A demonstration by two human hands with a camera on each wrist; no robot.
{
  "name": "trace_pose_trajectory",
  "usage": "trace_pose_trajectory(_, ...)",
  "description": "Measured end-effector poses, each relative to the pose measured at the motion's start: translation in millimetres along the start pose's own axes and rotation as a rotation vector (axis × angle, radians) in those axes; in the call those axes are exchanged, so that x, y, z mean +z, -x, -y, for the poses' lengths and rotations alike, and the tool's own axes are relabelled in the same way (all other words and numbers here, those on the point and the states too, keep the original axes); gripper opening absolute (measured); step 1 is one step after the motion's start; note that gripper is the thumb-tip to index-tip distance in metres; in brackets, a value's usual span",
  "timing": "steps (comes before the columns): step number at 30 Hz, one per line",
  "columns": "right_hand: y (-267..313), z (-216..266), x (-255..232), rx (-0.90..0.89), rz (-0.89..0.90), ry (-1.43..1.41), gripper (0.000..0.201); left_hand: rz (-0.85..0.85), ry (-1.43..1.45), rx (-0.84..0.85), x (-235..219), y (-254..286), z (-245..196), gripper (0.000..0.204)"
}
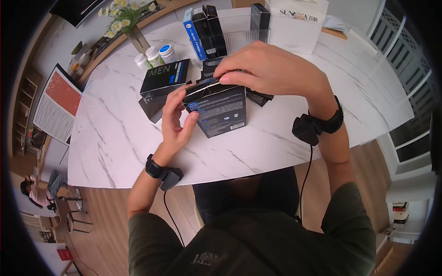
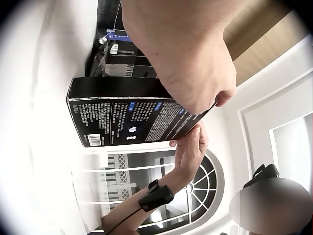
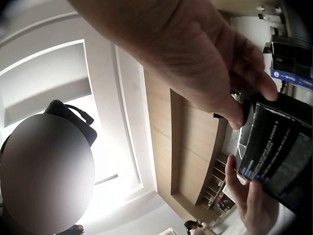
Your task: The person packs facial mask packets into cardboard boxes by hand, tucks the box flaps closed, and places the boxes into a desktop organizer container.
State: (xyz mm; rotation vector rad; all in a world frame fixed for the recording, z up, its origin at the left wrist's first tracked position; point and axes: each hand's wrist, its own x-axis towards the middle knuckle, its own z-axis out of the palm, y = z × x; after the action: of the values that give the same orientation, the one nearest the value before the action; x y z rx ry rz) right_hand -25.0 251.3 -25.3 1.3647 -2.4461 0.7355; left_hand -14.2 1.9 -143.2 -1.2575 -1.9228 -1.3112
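A black cardboard box (image 1: 223, 115) with fine white and blue print and a barcode stands upright on the table in the head view. My left hand (image 1: 177, 119) grips its left side near the top, thumb on the printed face and fingers behind. With thumb and fingertips, my right hand (image 1: 271, 66) pinches the creased edge along the box top. The right wrist view shows that hand (image 3: 210, 68) at the worn, whitish top edge of the box (image 3: 279, 142). The inside of the box is hidden. Black sachets (image 1: 260, 97) lie behind it.
Left of it is a black box marked MEN (image 1: 163, 78). Three pill bottles (image 1: 155, 56) and a flower vase (image 1: 137, 39) stand farther back. Behind are a blue-and-black box (image 1: 195, 34), a clear rack (image 1: 241, 41) and a white paper bag (image 1: 294, 27). A person (image 1: 37, 195) sits far left.
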Motion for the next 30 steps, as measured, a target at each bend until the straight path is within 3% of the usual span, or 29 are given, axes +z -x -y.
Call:
trace_pose_trajectory(6, -2, 3, -2, 0.050, 0.051, 0.016, 0.023, -0.058, 0.119, 0.066, 6, -4, -6, 0.059)
trace_pose_trajectory(18, -2, 14, -1, 0.063, 0.091, -0.018, 0.024, -0.058, -0.013, 0.063, 6, 1, -9, 0.059)
trace_pose_trajectory(26, -3, 13, 3, 0.040, 0.052, 0.024, 0.021, -0.058, -0.189, 0.146, 4, 0, -11, 0.045)
trace_pose_trajectory(30, -4, 11, 4, 0.045, 0.061, 0.041, 0.022, -0.035, -0.182, 0.093, 4, 2, -15, 0.042)
